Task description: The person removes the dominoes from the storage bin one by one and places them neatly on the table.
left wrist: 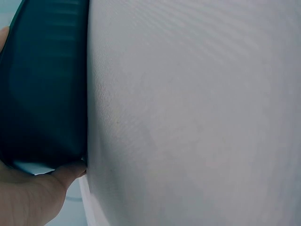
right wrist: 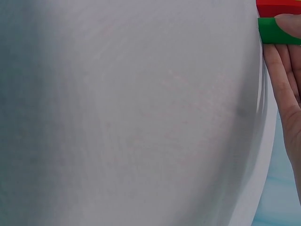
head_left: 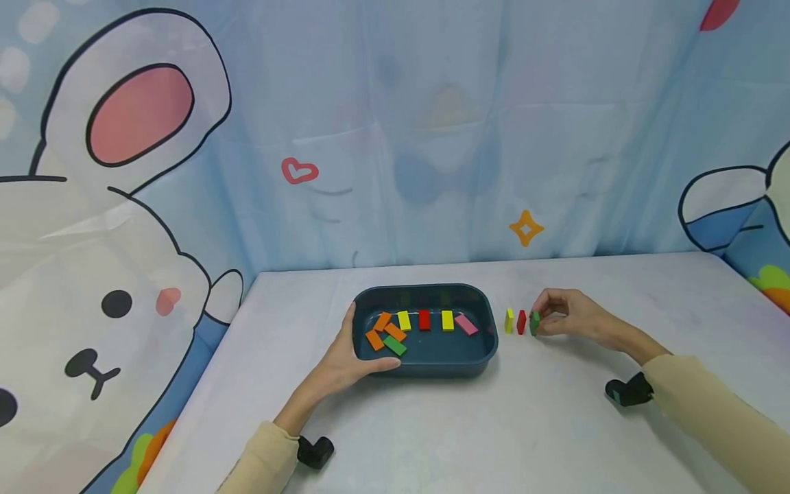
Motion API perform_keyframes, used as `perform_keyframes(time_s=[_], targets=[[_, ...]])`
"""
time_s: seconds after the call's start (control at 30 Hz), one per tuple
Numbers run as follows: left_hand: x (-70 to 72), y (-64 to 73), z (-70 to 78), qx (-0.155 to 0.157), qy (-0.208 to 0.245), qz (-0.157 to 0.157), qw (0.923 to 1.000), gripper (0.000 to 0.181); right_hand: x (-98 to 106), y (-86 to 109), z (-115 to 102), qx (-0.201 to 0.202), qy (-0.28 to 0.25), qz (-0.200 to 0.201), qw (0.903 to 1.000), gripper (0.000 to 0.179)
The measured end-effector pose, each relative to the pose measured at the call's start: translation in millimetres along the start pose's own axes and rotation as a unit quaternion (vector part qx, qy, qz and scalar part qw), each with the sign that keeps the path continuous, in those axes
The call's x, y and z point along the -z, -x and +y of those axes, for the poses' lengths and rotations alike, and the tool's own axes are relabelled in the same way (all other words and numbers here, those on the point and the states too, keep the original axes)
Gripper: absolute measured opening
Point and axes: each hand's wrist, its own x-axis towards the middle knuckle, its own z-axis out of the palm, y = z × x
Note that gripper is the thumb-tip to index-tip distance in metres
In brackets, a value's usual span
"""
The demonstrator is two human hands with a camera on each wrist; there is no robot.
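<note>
At the right, my right hand [head_left: 570, 317] pinches an upright green domino block [head_left: 535, 323] between thumb and fingers. Beside it a red domino [head_left: 521, 322] and a yellow domino [head_left: 509, 320] stand on end in a row. The right wrist view has the green domino [right wrist: 277, 32] under the thumb, with the red one close by. My left hand [head_left: 347, 355] grips the left end of a dark teal plastic tub [head_left: 432, 368], thumb along the front and fingers at the left side. Inside the tub lie several dominoes, among them a pink domino [head_left: 465, 324] and a green domino [head_left: 395, 345].
A white cloth [head_left: 457, 439] covers the table. Behind it hangs a light blue printed curtain [head_left: 432, 137] with cartoon figures. Dark wrist camera mounts [head_left: 629, 391] sit near both sleeves.
</note>
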Motion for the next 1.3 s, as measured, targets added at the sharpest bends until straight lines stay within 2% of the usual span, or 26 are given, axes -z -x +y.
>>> perform_keyframes(time_s=[0.23, 0.5, 0.73, 0.9, 1.1, 1.3], targets=[[0.6, 1.0, 0.4, -0.002, 0.001, -0.002, 1.0, 0.138, 0, -1.3, 0, -0.005, -0.005, -0.002, 1.0, 0.035], [0.3, 1.5, 0.8, 0.0, 0.001, -0.003, 1.0, 0.139, 2, 0.7, 1, -0.015, 0.013, -0.002, 0.9998, 0.039], [0.5, 1.2, 0.9, -0.003, 0.005, -0.004, 1.0, 0.137, 14, 11.1, 2, -0.004, 0.034, -0.009, 0.9994, 0.039], [1.8, -1.5, 2.4, -0.013, 0.004, -0.003, 0.9999, 0.132, 26, 14.5, -1, 0.01, 0.067, 0.004, 0.9977, 0.038], [2.7, -2.7, 3.4, -0.022, 0.01, -0.005, 0.9997, 0.131, 36, 3.0, -31, 0.044, 0.073, 0.025, 0.996, 0.035], [2.2, -0.4, 1.3, -0.016, 0.011, -0.007, 0.9998, 0.137, 23, -20.5, -82, 0.074, 0.05, -0.007, 0.996, 0.031]])
